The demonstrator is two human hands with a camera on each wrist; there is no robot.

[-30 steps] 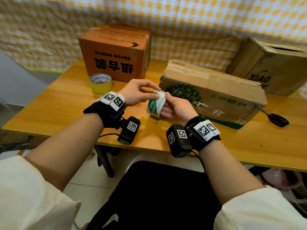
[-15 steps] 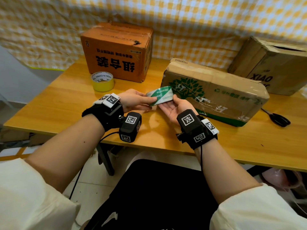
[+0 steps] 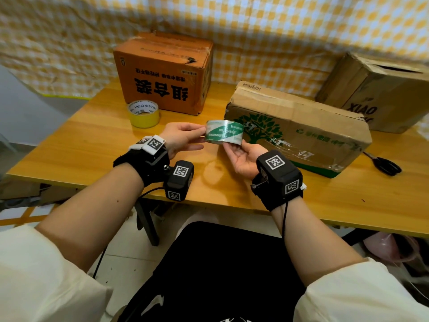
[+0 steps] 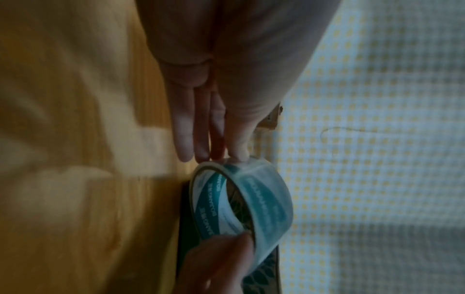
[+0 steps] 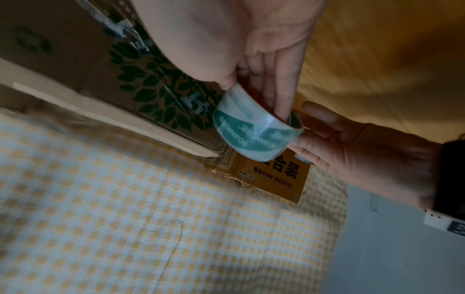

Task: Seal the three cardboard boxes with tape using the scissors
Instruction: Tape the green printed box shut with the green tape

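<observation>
A clear tape roll (image 3: 224, 132) with green print is held above the table, in front of the tree-printed box (image 3: 299, 126). My left hand (image 3: 199, 135) pinches its left edge between thumb and fingers. My right hand (image 3: 234, 145) is palm up under the roll. In the right wrist view the right hand (image 5: 256, 102) pinches the roll (image 5: 254, 129), thumb on the outer face and fingers in the core. The left wrist view shows my left hand (image 4: 221, 157) touching the roll's (image 4: 264, 199) rim. An orange box (image 3: 164, 70) stands back left, a brown box (image 3: 380, 94) back right. Black scissors (image 3: 385, 165) lie right.
A yellow tape roll (image 3: 144, 113) sits in front of the orange box. The wooden table (image 3: 76, 145) has its front edge close to my lap. A yellow checked cloth (image 3: 267, 43) hangs behind the boxes.
The roll has been turned from edge-on to its printed face toward me and lifted slightly. My right hand has rolled palm up under it. The left hand keeps its hold.
</observation>
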